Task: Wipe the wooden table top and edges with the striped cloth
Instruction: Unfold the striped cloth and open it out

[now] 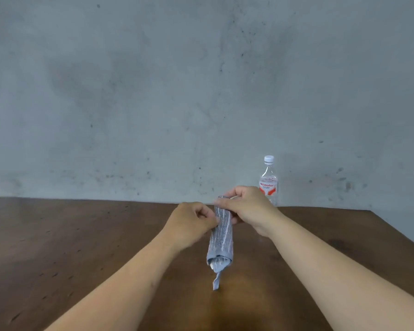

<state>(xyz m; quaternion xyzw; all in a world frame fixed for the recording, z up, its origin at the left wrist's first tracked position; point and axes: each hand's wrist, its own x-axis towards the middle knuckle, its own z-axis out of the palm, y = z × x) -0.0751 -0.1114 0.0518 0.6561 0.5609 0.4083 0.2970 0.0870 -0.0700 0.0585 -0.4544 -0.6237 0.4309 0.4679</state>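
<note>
A rough grey concrete wall point(153, 91), mottled with dark specks, fills the upper part of the view, and against its foot runs the far edge of the wooden table point(69, 247), a dark brown top with scattered scuffs and small dark marks, its right corner angling away toward the near right. Both bare forearms reach in from the lower corners and meet over the middle of the table. Between the hands hangs the striped cloth point(221, 237), grey-blue with thin pale stripes running along its length; it is gathered into a narrow, roughly tubular bundle that hangs down in the air, with a loose folded opening at its lower end and a thin tail of fabric dangling below that. Whether that tail touches the wood cannot be told. The right hand point(246, 209) holds the top of the cloth, its fingers curled round the upper end with the back of the hand facing the camera. The left hand point(191, 222) sits just beside it, slightly lower, pinching the cloth's left edge between thumb and curled fingers. Behind the right hand a clear plastic bottle point(269, 180) with a white cap and a red and white label stands upright near the wall.
</note>
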